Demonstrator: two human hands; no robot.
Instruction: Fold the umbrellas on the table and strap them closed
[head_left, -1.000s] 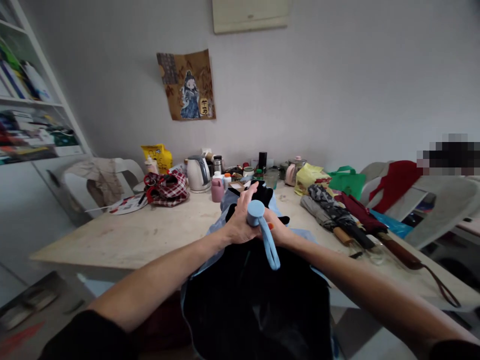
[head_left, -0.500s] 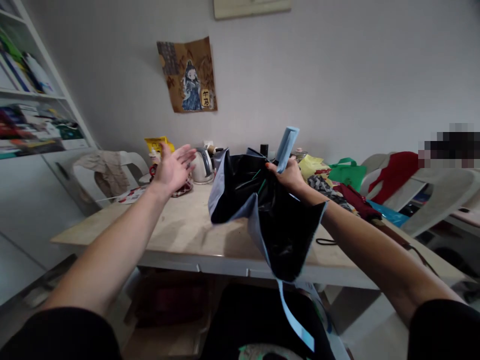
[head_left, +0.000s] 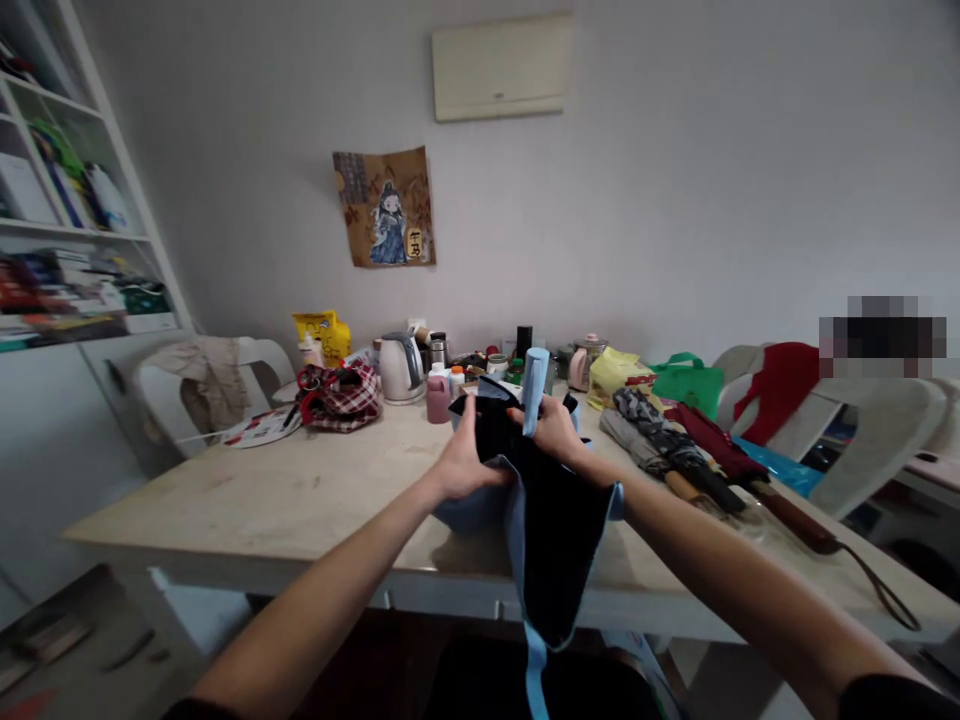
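I hold a collapsed folding umbrella [head_left: 551, 520], pale blue outside and black inside, over the near edge of the table [head_left: 300, 490]. My left hand [head_left: 461, 460] is closed on the bunched fabric at its left side. My right hand [head_left: 551, 428] grips the top of it, where the pale blue handle [head_left: 535, 385] sticks up. The canopy hangs down below both hands, with a blue strap dangling under it.
Several folded umbrellas [head_left: 675, 440] lie on the table to the right. At the back stand a white kettle [head_left: 400, 367], a pink cup [head_left: 438, 398], jars, a plaid bag [head_left: 341, 388] and a green bag [head_left: 686, 380]. White chairs stand at both sides; shelves fill the left wall.
My left hand, open and raised half a second ago, has come back and closed on the umbrella fabric. The umbrella has been gathered in and lowered between both hands.
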